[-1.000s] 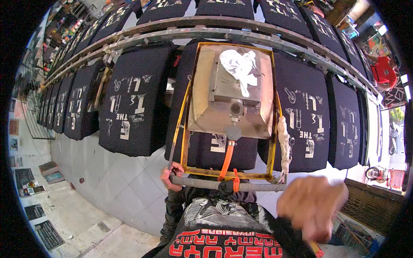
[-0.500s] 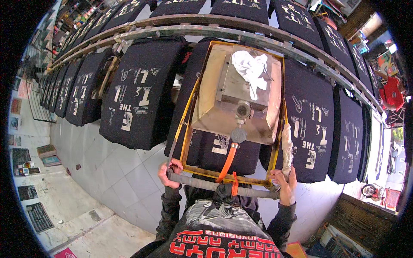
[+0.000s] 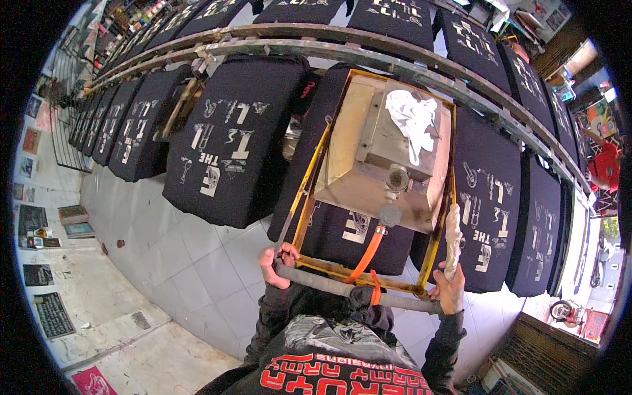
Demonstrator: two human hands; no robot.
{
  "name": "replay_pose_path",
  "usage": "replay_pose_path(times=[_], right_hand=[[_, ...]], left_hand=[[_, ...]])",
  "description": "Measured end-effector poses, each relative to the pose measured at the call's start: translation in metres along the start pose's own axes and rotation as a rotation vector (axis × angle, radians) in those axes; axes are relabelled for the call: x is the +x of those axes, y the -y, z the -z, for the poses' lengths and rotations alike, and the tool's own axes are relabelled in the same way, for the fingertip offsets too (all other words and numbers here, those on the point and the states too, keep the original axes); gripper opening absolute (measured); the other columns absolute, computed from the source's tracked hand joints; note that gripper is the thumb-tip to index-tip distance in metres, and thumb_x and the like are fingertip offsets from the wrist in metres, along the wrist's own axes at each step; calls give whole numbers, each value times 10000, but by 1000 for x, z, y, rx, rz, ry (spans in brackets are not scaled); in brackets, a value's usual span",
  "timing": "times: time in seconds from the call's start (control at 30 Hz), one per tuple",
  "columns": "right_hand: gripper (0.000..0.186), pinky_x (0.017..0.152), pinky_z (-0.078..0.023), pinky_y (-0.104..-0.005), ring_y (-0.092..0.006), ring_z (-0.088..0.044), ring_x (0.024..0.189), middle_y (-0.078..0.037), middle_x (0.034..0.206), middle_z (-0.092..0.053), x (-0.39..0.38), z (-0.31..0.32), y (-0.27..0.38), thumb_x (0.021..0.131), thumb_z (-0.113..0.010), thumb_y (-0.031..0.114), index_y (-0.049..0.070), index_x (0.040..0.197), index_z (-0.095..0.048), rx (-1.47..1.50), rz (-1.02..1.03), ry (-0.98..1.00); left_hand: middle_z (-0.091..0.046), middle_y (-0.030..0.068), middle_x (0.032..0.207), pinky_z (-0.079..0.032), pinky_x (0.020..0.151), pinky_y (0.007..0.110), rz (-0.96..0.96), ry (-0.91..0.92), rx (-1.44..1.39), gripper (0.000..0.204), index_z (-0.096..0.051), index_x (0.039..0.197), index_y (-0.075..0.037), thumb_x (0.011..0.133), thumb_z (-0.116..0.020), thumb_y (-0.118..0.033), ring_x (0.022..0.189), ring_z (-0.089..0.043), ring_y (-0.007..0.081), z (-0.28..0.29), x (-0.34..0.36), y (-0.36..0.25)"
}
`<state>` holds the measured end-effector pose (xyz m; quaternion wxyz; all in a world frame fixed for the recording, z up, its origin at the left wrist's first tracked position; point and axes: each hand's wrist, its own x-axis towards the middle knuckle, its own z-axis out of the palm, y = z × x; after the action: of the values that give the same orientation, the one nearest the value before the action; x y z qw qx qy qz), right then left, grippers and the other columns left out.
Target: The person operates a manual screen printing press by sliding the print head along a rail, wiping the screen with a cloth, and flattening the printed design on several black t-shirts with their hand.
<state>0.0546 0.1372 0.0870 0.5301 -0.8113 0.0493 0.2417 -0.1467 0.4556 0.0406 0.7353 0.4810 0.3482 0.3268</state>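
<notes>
A boxy metal heater (image 3: 421,207) sits in a yellow metal frame (image 3: 322,268) over a black shirt (image 3: 322,240) with a white print, partly hidden beneath it. A crumpled white cloth (image 3: 413,122) lies on the heater's top box. From its round fitting an orange hose (image 3: 367,259) runs down to a grey wrapped handle bar (image 3: 311,279), tied there with an orange strip. My left hand (image 3: 279,265) is closed round the bar's left end at the frame corner. At the right corner, my right hand (image 3: 449,291) grips the frame beside a pale wrapped side rod (image 3: 453,237).
Printed black shirts on boards stand in a row to the left (image 3: 227,131) and right (image 3: 484,204). Behind them runs a long metal rail (image 3: 316,49), with more shirts beyond. White floor tiles (image 3: 204,263) show at the near left. A woven panel (image 3: 526,339) stands at the lower right.
The view has shifted, so heater, frame and shirts all appear farther right and slightly lower. Both hands keep their grip; the heater stays over the same shirt.
</notes>
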Motion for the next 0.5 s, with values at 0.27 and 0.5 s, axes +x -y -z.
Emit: replay_pose_path(times=[0.27, 0.5], right_hand=[[163, 380, -377, -251, -91, -466, 410, -15, 599, -502, -35, -45, 2, 812, -596, 8, 52, 943, -508, -6, -5, -112], [186, 359, -399, -265, -92, -448, 393, -11, 595, -478, -52, -74, 12, 814, -587, 28, 66, 962, -480, -57, -63, -120]], left_hand=[[-537, 47, 612, -250, 498, 248, 133, 124, 56, 602, -562, 656, 24, 831, -394, -526, 533, -370, 73, 42, 34, -23], [-595, 86, 659, -356, 538, 267, 30, 318, 126, 522, -585, 705, 14, 861, -406, -451, 589, -447, 104, 66, 59, -38]])
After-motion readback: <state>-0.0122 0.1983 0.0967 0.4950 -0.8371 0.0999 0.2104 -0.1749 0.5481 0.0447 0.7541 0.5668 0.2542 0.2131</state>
